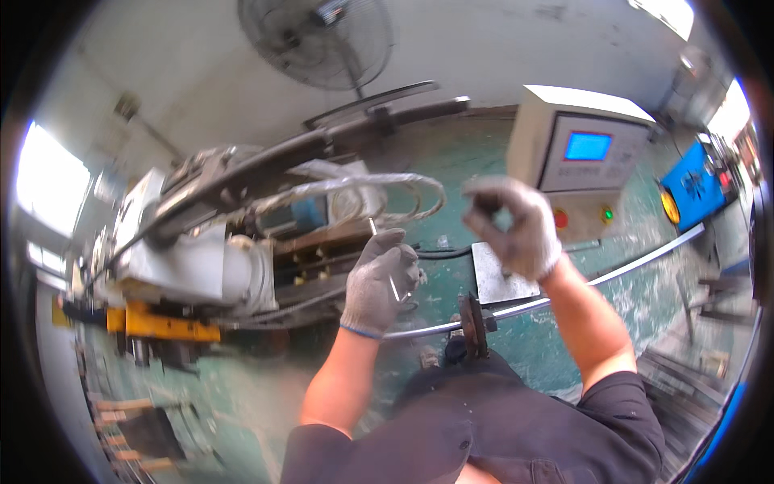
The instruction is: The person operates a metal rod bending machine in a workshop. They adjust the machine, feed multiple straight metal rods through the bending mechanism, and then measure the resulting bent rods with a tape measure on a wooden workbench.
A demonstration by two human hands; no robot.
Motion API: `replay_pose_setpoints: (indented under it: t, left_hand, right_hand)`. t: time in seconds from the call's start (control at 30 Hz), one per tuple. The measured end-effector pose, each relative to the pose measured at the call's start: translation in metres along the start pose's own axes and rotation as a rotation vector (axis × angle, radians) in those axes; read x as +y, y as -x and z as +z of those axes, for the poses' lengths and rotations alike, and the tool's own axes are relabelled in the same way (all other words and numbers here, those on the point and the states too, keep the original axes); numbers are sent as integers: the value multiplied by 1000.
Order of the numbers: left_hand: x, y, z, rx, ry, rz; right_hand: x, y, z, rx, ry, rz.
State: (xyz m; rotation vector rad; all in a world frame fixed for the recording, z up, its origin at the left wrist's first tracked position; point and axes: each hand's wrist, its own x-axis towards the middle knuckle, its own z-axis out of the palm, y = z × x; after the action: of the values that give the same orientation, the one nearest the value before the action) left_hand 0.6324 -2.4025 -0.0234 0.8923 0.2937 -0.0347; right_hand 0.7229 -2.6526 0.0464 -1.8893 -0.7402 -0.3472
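My left hand point(375, 278), in a pale knit work glove, is closed around a thin silvery rod point(394, 288). The rod sticks out above and below the fingers, and its lower end seems bent like a hex key. My right hand point(516, 230), gloved too, is raised in front of the control box point(592, 145). Its thumb and fingers curve apart with a gap between them, and nothing shows in it. Below both hands a long, shiny metal tube point(613, 275) passes across in front of my body, by a dark upright bracket point(474, 327).
A long machine point(242, 270) with hoses and a yellow part point(165, 324) fills the left. The control box has a lit blue screen. A fan point(318, 36) stands at the back, a blue wheeled machine point(697, 184) at far right, and metal bars point(677, 395) at lower right.
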Motion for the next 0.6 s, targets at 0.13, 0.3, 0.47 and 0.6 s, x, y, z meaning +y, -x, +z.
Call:
replay_pose_setpoints:
  t: [0.13, 0.3, 0.47, 0.6]
  left_hand:
    - [-16, 11, 70, -215, 49, 32]
    - [-69, 70, 163, -333, -189, 69]
    - [-130, 108, 257, -558, -420, 87]
    - [-211, 117, 328, -728, -401, -27]
  right_hand:
    - [-56, 128, -16, -60, -599, 620]
    - [-69, 191, -40, 177, -207, 135]
    - [-54, 237, -131, 587, -110, -115]
    - [-29, 299, -233, 842, -219, 72]
